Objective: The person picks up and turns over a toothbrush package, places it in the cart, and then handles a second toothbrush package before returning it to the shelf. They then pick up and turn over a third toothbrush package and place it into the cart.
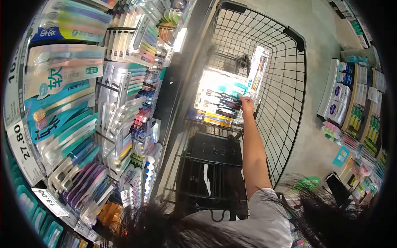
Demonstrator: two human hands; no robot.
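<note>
My right hand (247,103) reaches down into a black wire shopping cart (285,95), its fingers pinched at the right edge of a toothbrush pack (225,101) with dark-handled brushes. A teal-marked white pack (233,89) lies just above it, washed out by glare. Another toothbrush pack (258,68), long and narrow, leans beside them on the right. Below is a yellow and blue pack (211,118). Exactly which layer my fingers grip is hard to make out. My left hand is out of view.
Hanging toothbrush packs (66,66) fill the shelf rack on the left, with price tags (22,142) along it. A black panel (217,149) sits at the cart's near end. Across the aisle floor (322,37), a right-hand display holds boxed goods (339,99). Dark hair strands cross the bottom.
</note>
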